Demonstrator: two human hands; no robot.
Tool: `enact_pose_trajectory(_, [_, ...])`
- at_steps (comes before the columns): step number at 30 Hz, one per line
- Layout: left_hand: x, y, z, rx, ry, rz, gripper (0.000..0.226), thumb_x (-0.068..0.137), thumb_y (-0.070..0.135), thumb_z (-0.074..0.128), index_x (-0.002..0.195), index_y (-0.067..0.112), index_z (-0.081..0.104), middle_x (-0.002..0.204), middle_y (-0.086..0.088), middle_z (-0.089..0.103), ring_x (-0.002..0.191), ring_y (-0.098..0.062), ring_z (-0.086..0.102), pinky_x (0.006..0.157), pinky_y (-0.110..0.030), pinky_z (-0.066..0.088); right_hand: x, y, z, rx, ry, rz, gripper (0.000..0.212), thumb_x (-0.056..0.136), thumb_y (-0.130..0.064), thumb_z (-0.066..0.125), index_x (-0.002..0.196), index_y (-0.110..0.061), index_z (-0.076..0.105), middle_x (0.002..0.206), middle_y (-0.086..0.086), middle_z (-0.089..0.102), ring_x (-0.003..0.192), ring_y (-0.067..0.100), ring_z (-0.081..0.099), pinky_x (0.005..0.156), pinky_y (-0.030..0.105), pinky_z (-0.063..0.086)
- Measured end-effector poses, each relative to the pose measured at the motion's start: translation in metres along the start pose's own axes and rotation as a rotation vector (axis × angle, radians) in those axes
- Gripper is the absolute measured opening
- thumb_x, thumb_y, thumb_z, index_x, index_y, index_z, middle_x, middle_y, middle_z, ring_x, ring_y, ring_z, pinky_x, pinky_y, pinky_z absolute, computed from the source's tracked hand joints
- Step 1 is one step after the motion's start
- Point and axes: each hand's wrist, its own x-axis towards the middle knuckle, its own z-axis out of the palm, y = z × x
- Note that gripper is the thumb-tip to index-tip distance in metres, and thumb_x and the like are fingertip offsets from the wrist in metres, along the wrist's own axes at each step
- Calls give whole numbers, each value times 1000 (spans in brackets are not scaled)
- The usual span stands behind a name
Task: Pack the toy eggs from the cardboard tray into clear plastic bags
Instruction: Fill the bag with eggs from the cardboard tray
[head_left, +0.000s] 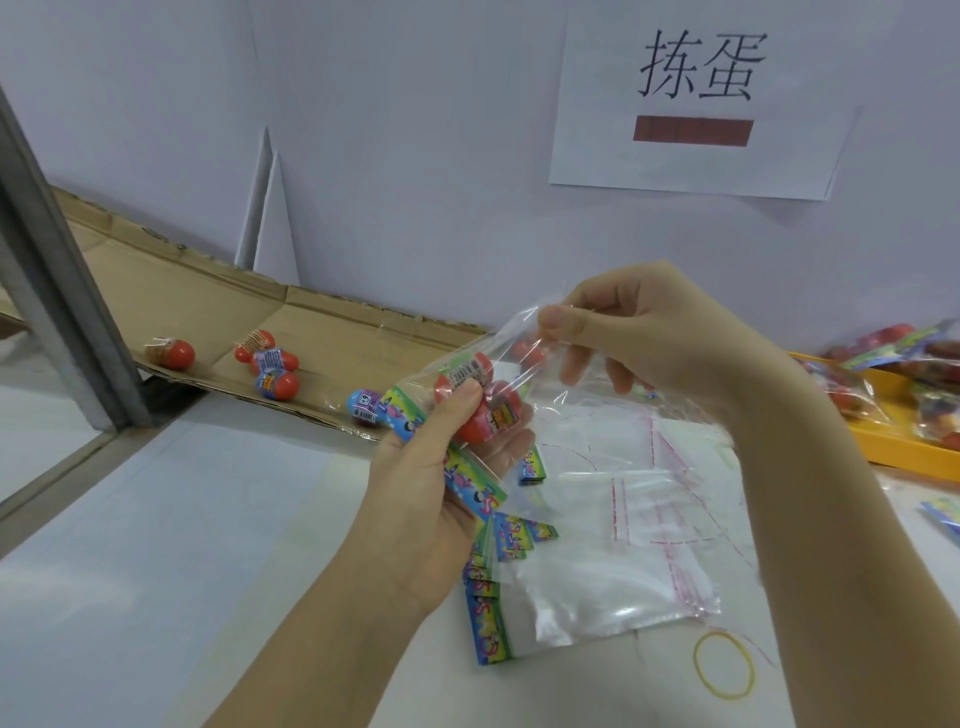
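I hold a clear plastic bag (524, 379) with a colourful header strip over the table. My left hand (441, 467) grips the bag's lower part, where two red toy eggs (488, 410) sit inside it. My right hand (639, 332) pinches the bag's upper edge between thumb and fingers. Several more red and blue toy eggs (275, 364) lie loose on the flattened cardboard tray (208, 301) to the left, and one blue egg (363, 408) lies near the tray's front edge.
A stack of unfilled clear bags (597, 561) with printed headers lies on the white table under my hands. A yellow rubber band (723, 664) lies at its right. A yellow tray (904, 441) with filled bags stands at the far right. A grey metal post (57, 291) stands at the left.
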Motion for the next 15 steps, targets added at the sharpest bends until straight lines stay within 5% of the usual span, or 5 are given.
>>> enact_pose_trajectory(7, [3, 3, -6, -8, -4, -9, 47, 64, 18, 73, 109, 9, 69, 95, -13, 75, 77, -24, 75, 58, -29, 59, 7, 2, 21, -83, 124, -143, 11, 91, -32, 63, 95, -23, 66, 59, -6, 66, 36, -1, 45, 38, 8, 31])
enact_pose_trajectory(9, [6, 4, -8, 11, -1, 62, 41, 64, 17, 73, 104, 10, 70, 89, -9, 75, 74, -21, 74, 58, -27, 58, 13, 5, 31, 50, 295, -221, 32, 92, -35, 61, 121, -39, 47, 73, -19, 63, 45, 5, 51, 43, 11, 38])
enact_pose_trajectory(12, [10, 14, -12, -3, 35, 163, 33, 67, 17, 72, 100, 14, 71, 88, -5, 76, 74, -18, 74, 58, -27, 58, 25, 13, 44, 307, 668, -225, 49, 96, -27, 53, 139, -31, 29, 90, -13, 55, 50, 22, 52, 44, 20, 44])
enact_pose_trajectory(15, [14, 30, -17, -75, 42, 239, 31, 66, 16, 74, 97, 17, 74, 92, -4, 76, 81, -17, 74, 59, -26, 58, 37, 24, 75, 140, 495, -31, 48, 95, -17, 52, 139, -27, 36, 110, -3, 50, 79, 19, 57, 76, 43, 53])
